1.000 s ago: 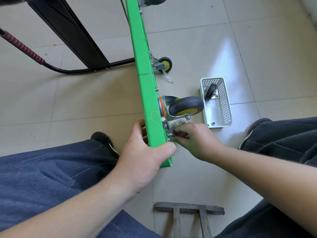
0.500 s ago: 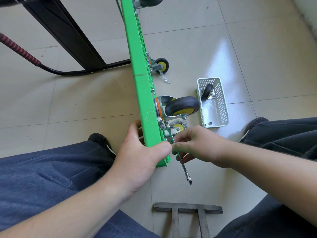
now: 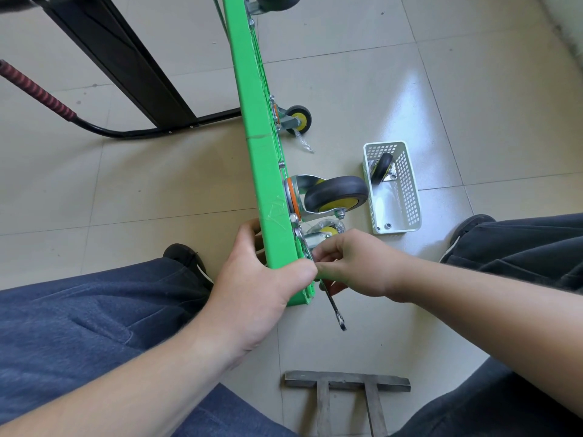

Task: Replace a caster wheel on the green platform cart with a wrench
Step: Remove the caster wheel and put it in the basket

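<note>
The floor [image 3: 473, 74] is laid with large, glossy beige tiles with thin grey grout lines. Daylight glares off it as a bright patch just beyond a white perforated basket [image 3: 407, 197]. Well left of the basket, a black metal frame [image 3: 126, 67] slants across the tiles. Nearer than the basket lies a grey T-shaped wooden piece [image 3: 347, 381].

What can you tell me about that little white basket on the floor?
The white basket is a small rectangular plastic bin with perforated grid walls and an open top. It sits upright on the tiled floor, right of the green cart, apart from it. Inside, a spare caster wheel leans at the far end; two small nuts lie at the near end. No hand touches it.
</note>
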